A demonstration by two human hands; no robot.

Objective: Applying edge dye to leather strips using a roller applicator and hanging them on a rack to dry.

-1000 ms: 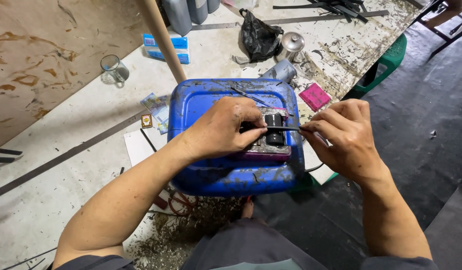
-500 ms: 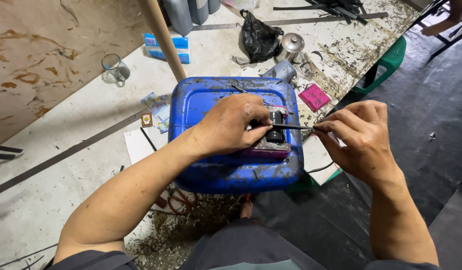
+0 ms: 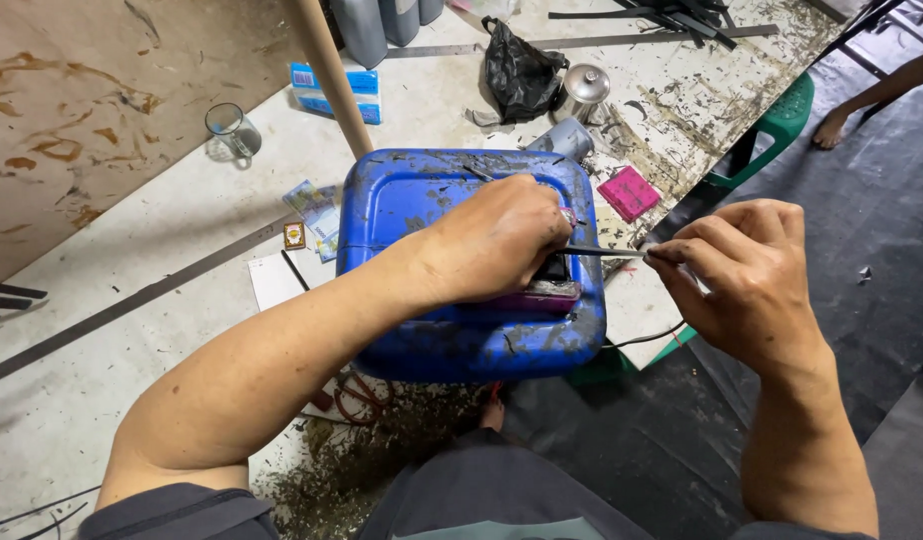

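Thin rod between both hands

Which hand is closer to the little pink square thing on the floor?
The right hand is nearer, just below and right of the pink square. The left hand rests on the blue jerrycan, farther left.

Pretty messy workspace: pale concrete floor smeared with dark grime and scattered shavings, a stained brown plywood sheet at the upper left, black matting covering the right side. A green plastic stool sits at the mat's edge. Flat, even light.
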